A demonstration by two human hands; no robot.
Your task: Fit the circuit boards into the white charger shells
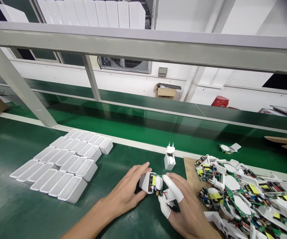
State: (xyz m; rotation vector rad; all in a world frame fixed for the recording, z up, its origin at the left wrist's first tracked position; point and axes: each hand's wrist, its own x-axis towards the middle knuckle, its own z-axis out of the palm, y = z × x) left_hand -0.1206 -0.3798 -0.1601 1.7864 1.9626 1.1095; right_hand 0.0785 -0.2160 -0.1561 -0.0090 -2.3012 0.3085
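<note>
Now my left grip (129, 188) clasps a smooth white boxy plastic shell (144, 182), my right grip (186, 205) pinching the green, component-studded circuit board (158, 183) jutting from it.

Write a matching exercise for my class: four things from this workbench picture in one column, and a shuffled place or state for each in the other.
Column one
1. Left hand
2. Right hand
3. Heap of circuit boards
4. Rows of open-topped white casings

Column two
A. On a brown sheet
B. Wearing white finger covers
C. On the left part of the green tabletop
D. Holding a single white casing

Pairs: 1-D, 2-B, 3-A, 4-C
</note>
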